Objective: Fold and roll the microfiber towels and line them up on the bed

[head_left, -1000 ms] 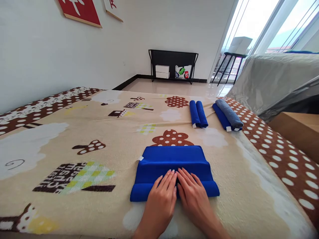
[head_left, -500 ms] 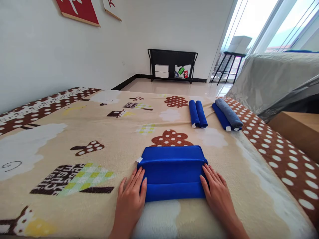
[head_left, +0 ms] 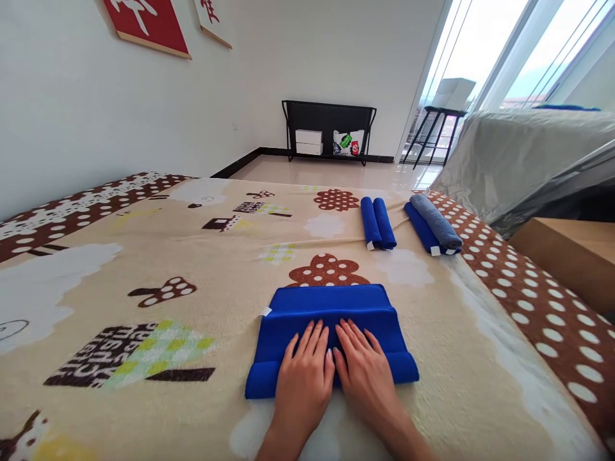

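A blue towel (head_left: 288, 326) lies folded on the patterned blanket (head_left: 230, 288) in front of me, with a thicker fold along its near edge and a white tag at its left side. My left hand (head_left: 307, 368) rests flat on the middle of the towel, fingers stretched forward. Beside it my right hand (head_left: 362, 365) lies flat on the same towel, thumbs close together. Both palms cover part of the near fold.
Two rolled blue towels (head_left: 378, 224) lie farther off on the blanket. To their right are a blue towel and a grey-blue roll (head_left: 436, 221). A cardboard box (head_left: 567, 256) stands right of the bed. A black rack (head_left: 329, 128) stands against the far wall.
Both hands have moved inward from the towel's left and right edges to its middle. The towel's near part looks wider and spread out now. The rolls have not moved on the blanket.
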